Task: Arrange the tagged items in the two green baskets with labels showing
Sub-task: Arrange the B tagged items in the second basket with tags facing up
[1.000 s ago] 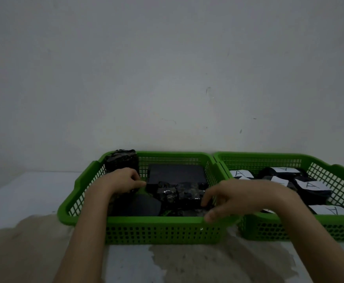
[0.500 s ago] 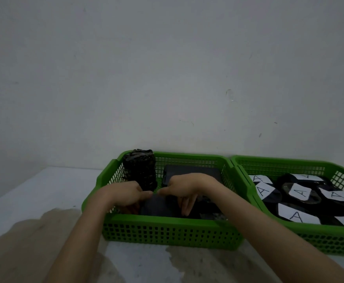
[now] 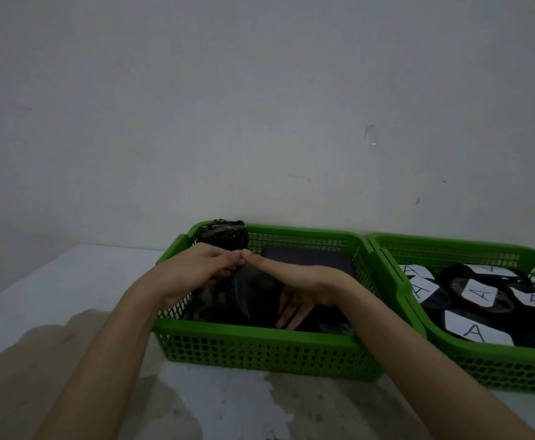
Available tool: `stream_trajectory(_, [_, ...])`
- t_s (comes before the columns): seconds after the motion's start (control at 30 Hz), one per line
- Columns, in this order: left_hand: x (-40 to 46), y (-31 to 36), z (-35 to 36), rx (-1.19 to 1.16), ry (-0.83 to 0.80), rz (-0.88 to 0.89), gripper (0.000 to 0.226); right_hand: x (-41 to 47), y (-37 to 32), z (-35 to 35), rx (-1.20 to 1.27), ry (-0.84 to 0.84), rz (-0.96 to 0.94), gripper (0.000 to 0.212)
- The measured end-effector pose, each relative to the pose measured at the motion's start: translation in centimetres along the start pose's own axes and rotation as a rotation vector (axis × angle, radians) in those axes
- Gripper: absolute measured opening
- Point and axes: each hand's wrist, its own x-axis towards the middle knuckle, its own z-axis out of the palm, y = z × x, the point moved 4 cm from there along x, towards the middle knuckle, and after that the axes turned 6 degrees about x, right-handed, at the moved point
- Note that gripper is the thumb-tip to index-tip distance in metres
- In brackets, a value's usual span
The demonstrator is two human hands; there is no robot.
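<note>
Both hands are inside the left green basket [image 3: 260, 350]. My left hand [image 3: 196, 271] is closed around a dark item at the basket's near left side. My right hand [image 3: 294, 290] lies on a dark item [image 3: 253, 296] in the middle, fingers pointing down along it and thumb tip touching my left hand. A lumpy black item [image 3: 225, 236] stands upright in the far left corner, and a flat black box [image 3: 310, 258] lies at the back. No labels show in this basket. The right green basket [image 3: 498, 373] holds several black items with white "A" labels [image 3: 479, 293] facing up.
The baskets stand side by side on a white table [image 3: 53, 290] against a plain grey wall. A brownish stained patch [image 3: 221, 408] covers the table's near part in front of the baskets.
My right hand moved from the basket's near right rim to its middle, meeting my left hand over the dark items. The view shifted left and nearer.
</note>
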Motion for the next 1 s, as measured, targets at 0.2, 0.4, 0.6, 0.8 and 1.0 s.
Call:
stream_trajectory(0.2, [-0.1,1.0,-1.4,-0.278,0.079,0.228,0.023,0.5,-0.1,-0.9,0.261,0.036,-0.136,0.09])
stream_trajectory(0.4, [0.7,0.6,-2.5,-0.419,0.379,0.282,0.018,0.0,-2.1,-1.3,0.682,-0.307,-0.341,0.077])
stream_trajectory(0.6, [1.5,-0.6,-0.3,-0.448,0.128,0.117,0.041,1.0,-1.3,-1.7,0.788,-0.346,-0.277,0.051])
stream_trajectory(0.8, [1.4,-1.5,-1.2,-0.278,0.217,-0.008,0.046,1.1,-1.6,-2.4,0.58,0.141,-0.363,0.022])
stream_trajectory(1.0, [0.8,-1.6,-0.7,0.196,0.061,-0.116,0.02,1.3,-1.1,-1.7,0.041,0.261,-0.367,0.039])
